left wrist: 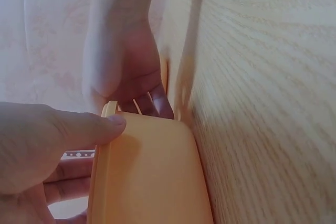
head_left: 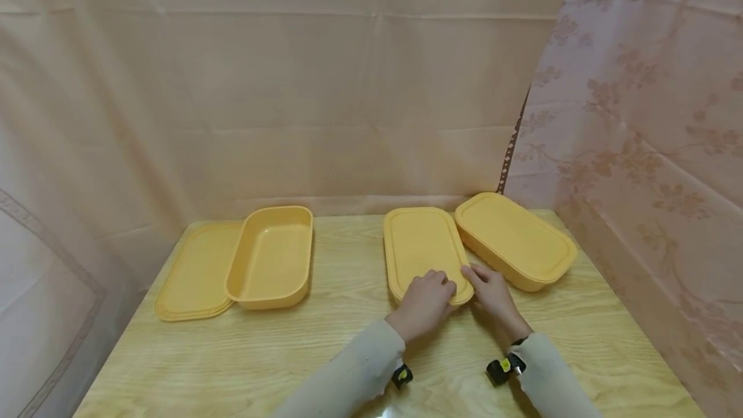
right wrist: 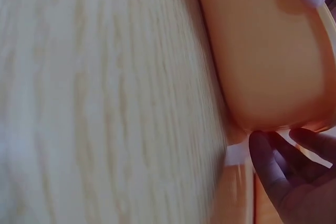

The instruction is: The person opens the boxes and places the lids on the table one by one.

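Soft, muted light is spread over the head view, where faint shadows are cast on the counter [head_left: 342, 357] and a small glare is caught at the bottom edge. Both wrist views are hazed: the yellow container [left wrist: 157, 177] is patched with shadow, and the right hand [right wrist: 304, 192] is dimmed.
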Demonstrator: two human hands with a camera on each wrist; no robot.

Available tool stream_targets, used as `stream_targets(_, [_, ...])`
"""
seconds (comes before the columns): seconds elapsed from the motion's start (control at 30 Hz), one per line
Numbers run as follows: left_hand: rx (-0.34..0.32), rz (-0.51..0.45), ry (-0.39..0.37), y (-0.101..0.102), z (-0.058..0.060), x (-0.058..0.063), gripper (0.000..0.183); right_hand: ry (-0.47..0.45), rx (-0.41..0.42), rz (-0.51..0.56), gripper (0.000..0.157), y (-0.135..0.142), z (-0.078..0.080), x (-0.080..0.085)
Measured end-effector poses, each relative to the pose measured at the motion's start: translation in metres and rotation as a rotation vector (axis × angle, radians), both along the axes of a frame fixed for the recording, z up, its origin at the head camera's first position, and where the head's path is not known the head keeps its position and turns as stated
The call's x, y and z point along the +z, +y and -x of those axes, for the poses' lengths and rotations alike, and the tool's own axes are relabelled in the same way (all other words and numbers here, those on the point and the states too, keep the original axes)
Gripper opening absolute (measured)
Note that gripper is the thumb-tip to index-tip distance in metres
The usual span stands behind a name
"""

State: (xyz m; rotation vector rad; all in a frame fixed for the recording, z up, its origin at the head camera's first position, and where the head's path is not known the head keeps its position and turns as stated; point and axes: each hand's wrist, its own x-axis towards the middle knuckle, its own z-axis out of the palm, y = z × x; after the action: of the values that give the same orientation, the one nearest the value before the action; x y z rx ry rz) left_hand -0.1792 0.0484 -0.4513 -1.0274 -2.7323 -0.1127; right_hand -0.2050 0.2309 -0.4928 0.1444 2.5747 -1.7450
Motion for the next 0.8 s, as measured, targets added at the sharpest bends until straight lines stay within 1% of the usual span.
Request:
stream_targets(0.07, [-0.009, -0.004, -0.004, 0.000, 0.000, -0.001, 0.019, 0.004, 0.034, 0.001, 0.057, 0.003, -0.002, -0.001])
stream_targets(0.17, [-0.012, -0.012, -0.020, 0.001, -0.001, -0.001, 0.019, 0.012, 0.109, 0.005, 0.057, 0.008, -0.004, -0.002])
stream_targets(0.37, [0.017, -0.043, -0.068, 0.002, -0.002, -0.002, 0.019, 0.028, 0.236, -0.016, 0.058, 0.017, -0.006, -0.004])
stream_targets(0.57, [0.007, -0.072, -0.085, -0.001, 0.000, -0.002, 0.019, 0.032, 0.342, -0.022, 0.061, 0.023, -0.009, -0.002])
stream_targets(0.67, [-0.002, -0.074, -0.095, -0.003, 0.000, 0.001, 0.018, 0.054, 0.384, -0.059, 0.066, 0.027, -0.010, -0.001])
stream_targets(0.8, [-0.010, -0.059, -0.091, -0.005, 0.001, 0.003, 0.018, 0.091, 0.412, -0.114, 0.077, 0.029, -0.011, -0.002])
